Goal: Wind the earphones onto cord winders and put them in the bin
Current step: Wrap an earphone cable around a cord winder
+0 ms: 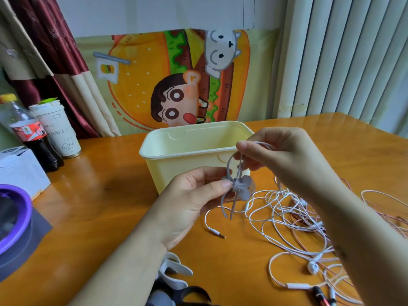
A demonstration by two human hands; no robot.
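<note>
The grey cord winder (240, 187) is held in the air just in front of the near wall of the bin (187, 151), between the two hands. The left hand (194, 200) pinches its left side with thumb and fingertips. The right hand (281, 152) is above it, with fingers curled, and pinches a thin loop that rises from the winder. Two grey tails hang from the winder towards the table (99, 186).

The bin is pale yellow, open at the top, and stands upright behind the hands; its far inner walls show, but its floor is hidden. To the right of the winder, under the right forearm, white earphones (284, 214) lie in a loose tangle. A jack plug (219, 234) points towards the near edge and an earbud (312, 267) lies further down. Pink cords (388, 209) run through the tangle on the far right. More winders lie at the bottom edge beside the left forearm, a white winder (175, 271) and a black winder (195, 293).

The table is glossy orange-brown wood. On its left side stand a cola bottle (29, 133) and a paper cup (59, 131), close together, with a white box (21, 173) in front of them and a purple-rimmed object (15, 214) at the left edge. Behind the table hang a cartoon burger poster (176, 85), a dark red curtain (55, 40) on the left and pale vertical slats (344, 54) on the right.

Bare table lies between the bin and the bottle, and behind the tangle on the right.
</note>
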